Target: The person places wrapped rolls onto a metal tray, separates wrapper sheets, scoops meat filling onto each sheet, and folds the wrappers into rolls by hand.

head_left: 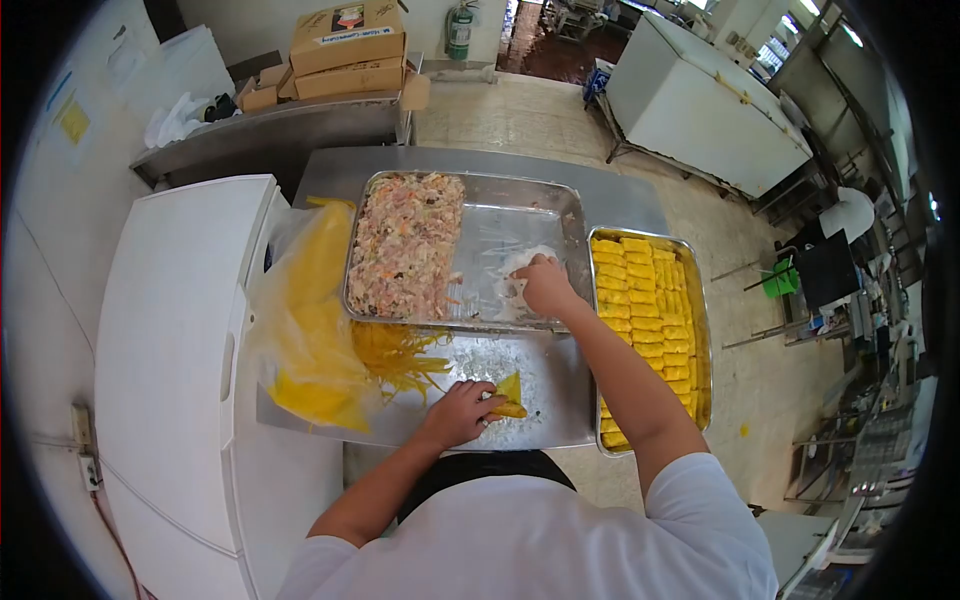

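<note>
My left hand (467, 412) is closed on a partly rolled yellow spring roll (511, 398), whose pointed wrapper flap still lies open on the metal table. My right hand (547, 287) reaches into the large metal tray (520, 195), its fingers at a white paste (515, 290); the fingertips are partly hidden. Chopped meat and vegetable filling (408, 245) fills the left part of that tray. Beside my left hand lie yellow wrapper strips (395, 355) and a plastic bag of yellow wrappers (310, 330). Finished yellow rolls (640, 290) sit in rows in a second tray at the right.
A white refrigerator (170, 350) stands close on the left. Cardboard boxes (347, 50) rest on a metal counter behind the table. Farther back are a white chest freezer (700, 100), a fire extinguisher (459, 32) and a green bucket (780, 278).
</note>
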Available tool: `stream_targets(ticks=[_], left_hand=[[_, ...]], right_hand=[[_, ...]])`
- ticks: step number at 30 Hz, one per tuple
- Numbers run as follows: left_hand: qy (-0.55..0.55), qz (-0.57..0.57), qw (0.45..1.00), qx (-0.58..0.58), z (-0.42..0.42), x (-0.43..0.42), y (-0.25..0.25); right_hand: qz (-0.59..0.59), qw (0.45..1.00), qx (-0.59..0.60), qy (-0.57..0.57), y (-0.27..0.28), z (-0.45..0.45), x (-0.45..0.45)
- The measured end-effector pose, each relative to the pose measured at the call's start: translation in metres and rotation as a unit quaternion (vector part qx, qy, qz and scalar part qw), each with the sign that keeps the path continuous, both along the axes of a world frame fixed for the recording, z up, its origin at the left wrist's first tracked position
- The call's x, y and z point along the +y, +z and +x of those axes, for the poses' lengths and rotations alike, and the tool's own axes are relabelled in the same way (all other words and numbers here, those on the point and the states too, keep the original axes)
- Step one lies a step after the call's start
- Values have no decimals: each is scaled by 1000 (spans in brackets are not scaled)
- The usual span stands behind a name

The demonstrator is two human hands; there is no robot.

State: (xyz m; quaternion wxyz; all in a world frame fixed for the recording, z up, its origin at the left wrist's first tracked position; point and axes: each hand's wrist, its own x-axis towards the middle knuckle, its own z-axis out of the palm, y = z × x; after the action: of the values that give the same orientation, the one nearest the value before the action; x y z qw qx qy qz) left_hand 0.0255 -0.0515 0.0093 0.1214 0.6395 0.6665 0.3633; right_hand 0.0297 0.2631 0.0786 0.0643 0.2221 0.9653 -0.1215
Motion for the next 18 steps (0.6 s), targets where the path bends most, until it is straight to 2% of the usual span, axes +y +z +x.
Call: stream_targets(ticks=[1,3,9,12,15,18], left_hand=[[5,9,1000,6,0,1,1],[4,22,1000,7,0,1,3],[-13,26,999,32,2,1,-7],[-15,21,999,43,2,1,-8],[-17,13,999,49,2,0,-8],[-17,21,999,47,3,0,-10]], right_hand=[[-130,990,22,-40,-2,3,8],[-381,915,65,-118,4,10,19],[-589,765,163,-204,56,75,-24],[-587,763,173,-208,67,104,-57],[-567,787,174,-168,52,126,-69],[-507,823,155,-205,46,119,-77]])
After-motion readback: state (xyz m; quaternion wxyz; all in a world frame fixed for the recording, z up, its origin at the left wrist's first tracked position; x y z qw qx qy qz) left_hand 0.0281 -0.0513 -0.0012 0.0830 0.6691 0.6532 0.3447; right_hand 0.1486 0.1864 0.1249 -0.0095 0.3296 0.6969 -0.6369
